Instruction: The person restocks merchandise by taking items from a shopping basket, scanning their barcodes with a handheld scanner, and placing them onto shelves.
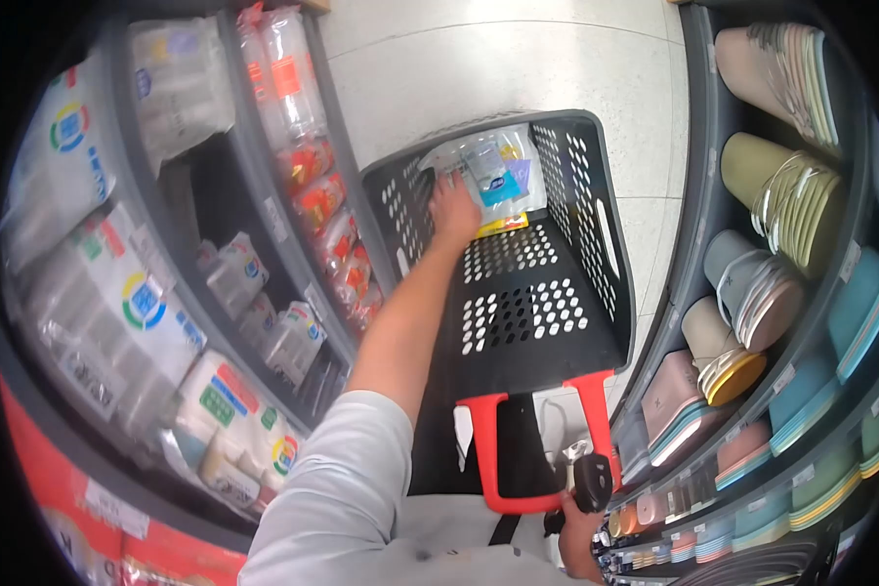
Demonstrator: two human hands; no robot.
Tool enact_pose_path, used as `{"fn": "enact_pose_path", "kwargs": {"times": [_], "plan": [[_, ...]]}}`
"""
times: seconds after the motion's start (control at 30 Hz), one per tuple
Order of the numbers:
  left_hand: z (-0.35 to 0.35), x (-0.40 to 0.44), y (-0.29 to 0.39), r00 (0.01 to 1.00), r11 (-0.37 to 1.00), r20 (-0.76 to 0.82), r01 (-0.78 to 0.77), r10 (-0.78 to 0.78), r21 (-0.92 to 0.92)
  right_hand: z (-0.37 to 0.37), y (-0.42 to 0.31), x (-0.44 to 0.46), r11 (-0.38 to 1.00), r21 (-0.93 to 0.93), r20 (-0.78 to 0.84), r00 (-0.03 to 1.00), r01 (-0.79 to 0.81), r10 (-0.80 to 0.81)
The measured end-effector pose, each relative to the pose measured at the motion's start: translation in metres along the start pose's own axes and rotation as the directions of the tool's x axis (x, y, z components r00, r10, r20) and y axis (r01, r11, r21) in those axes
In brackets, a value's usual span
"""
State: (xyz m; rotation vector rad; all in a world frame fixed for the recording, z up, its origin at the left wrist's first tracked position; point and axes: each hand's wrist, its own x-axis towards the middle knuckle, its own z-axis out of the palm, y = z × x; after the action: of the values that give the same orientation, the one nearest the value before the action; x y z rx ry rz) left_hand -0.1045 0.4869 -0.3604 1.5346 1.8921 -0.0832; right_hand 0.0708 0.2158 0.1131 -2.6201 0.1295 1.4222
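Note:
A clear plastic package (503, 181) with blue, purple and yellow print lies at the far end of a black perforated shopping basket (498, 373). My left hand (454, 208) reaches down into that basket, its fingers stretched out over the near-left edge of the package and touching it. Part of a yellow item (501, 226) shows beneath the package. At the bottom right, my right hand (581, 535) is closed around a black handheld scanner (592, 481), beside the basket's red handle (488, 469).
Shelves on the left hold plastic-wrapped white packs (181, 88) and red-and-clear packets (317, 200). On the right, shelves carry stacked cups (767, 181) and pastel trays (679, 396). A tiled floor (420, 68) runs ahead between them.

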Motion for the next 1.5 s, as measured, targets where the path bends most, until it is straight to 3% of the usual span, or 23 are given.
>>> {"fn": "enact_pose_path", "kwargs": {"times": [0.07,0.13,0.23,0.37,0.43,0.5,0.57,0.63,0.7,0.83,0.87,0.9,0.97,1.0,1.07,1.1,1.23,1.3,1.37,1.4,1.43,1.47,1.5], "plan": [[0.012,0.055,-0.022,0.998,0.992,0.019,-0.069,0.068,0.102,0.010,-0.002,-0.002,0.987,0.130,-0.148,0.986,0.095,-0.075],[-0.003,0.099,-0.029,0.923,0.993,0.366,0.109,-0.117,0.043,0.014,-0.006,-0.004,0.986,0.147,-0.178,0.982,0.082,-0.055],[0.032,0.131,-0.070,0.893,0.985,0.417,0.155,-0.171,0.070,0.017,-0.003,-0.001,0.980,0.195,-0.213,0.977,0.035,0.007],[0.085,0.156,-0.115,0.920,0.998,0.390,0.053,-0.033,-0.042,0.019,0.000,0.008,0.977,0.204,-0.227,0.974,0.056,-0.009],[0.058,0.144,-0.094,0.884,0.991,0.464,0.104,-0.055,-0.080,0.011,0.013,0.007,0.990,0.130,-0.237,0.971,0.052,-0.020],[0.090,0.137,-0.114,0.927,0.993,0.376,0.049,-0.003,-0.111,0.004,0.010,0.001,0.998,0.047,-0.239,0.971,0.042,-0.030],[0.079,0.118,-0.112,0.912,0.978,0.386,0.189,-0.140,-0.091,0.010,-0.007,-0.002,0.989,0.144,-0.272,0.962,0.012,0.028],[0.059,0.097,-0.100,0.945,0.992,0.321,0.092,-0.062,-0.081,0.015,-0.028,0.001,0.992,0.107,-0.249,0.968,0.064,-0.036],[0.023,0.071,-0.083,0.884,0.990,0.446,0.130,-0.139,0.051,0.026,-0.046,-0.002,0.975,0.161,-0.265,0.958,0.154,-0.107],[-0.021,-0.027,-0.051,0.822,0.959,0.511,-0.283,0.251,-0.015,0.018,-0.056,0.000,0.975,-0.072,-0.176,0.959,0.211,-0.221],[-0.049,-0.058,-0.029,0.756,0.900,0.567,-0.432,0.327,0.057,0.015,-0.057,0.001,0.968,-0.118,-0.149,0.959,0.223,-0.239],[-0.058,-0.090,-0.017,0.770,0.903,0.498,-0.425,0.399,-0.067,0.013,-0.056,0.006,0.957,-0.159,-0.121,0.957,0.242,-0.263],[-0.117,-0.153,0.028,0.846,0.939,0.418,-0.253,0.331,-0.231,0.012,-0.046,0.019,0.904,-0.114,-0.086,0.902,0.412,-0.423],[-0.141,-0.179,0.037,0.869,0.906,0.303,-0.308,0.392,-0.289,0.012,-0.046,0.023,0.866,-0.109,-0.079,0.864,0.489,-0.498],[-0.210,-0.227,0.063,0.888,0.890,0.185,-0.366,0.422,-0.273,0.011,-0.049,0.033,0.777,-0.080,-0.054,0.775,0.625,-0.629],[-0.241,-0.254,0.070,0.901,0.898,0.145,-0.369,0.409,-0.241,0.009,-0.060,0.024,0.812,-0.021,-0.029,0.811,0.584,-0.584],[-0.371,-0.344,0.106,0.874,0.852,0.011,-0.471,0.486,-0.229,0.000,-0.064,0.041,0.669,-0.014,0.069,0.668,0.743,-0.741],[-0.420,-0.399,0.128,0.721,0.741,-0.251,-0.671,0.645,-0.024,-0.001,-0.071,0.046,0.568,0.178,0.072,0.565,0.804,-0.822],[-0.474,-0.458,0.155,0.542,0.664,-0.463,-0.732,0.702,0.151,-0.015,-0.076,0.064,0.687,0.190,0.280,0.632,0.701,-0.723],[-0.495,-0.484,0.163,0.451,0.635,-0.549,-0.745,0.704,0.202,-0.017,-0.078,0.070,0.626,0.426,0.312,0.544,0.653,-0.779],[-0.510,-0.508,0.166,0.311,0.610,-0.639,-0.725,0.703,0.319,-0.026,-0.077,0.069,0.734,0.596,0.411,0.662,0.325,-0.627],[-0.517,-0.526,0.161,0.207,0.602,-0.721,-0.719,0.662,0.346,-0.037,-0.078,0.063,0.718,0.606,0.406,0.643,0.342,-0.649],[-0.523,-0.543,0.158,0.146,0.618,-0.799,-0.718,0.584,0.320,-0.049,-0.079,0.054,0.705,0.526,0.389,0.603,0.476,-0.696]]}}
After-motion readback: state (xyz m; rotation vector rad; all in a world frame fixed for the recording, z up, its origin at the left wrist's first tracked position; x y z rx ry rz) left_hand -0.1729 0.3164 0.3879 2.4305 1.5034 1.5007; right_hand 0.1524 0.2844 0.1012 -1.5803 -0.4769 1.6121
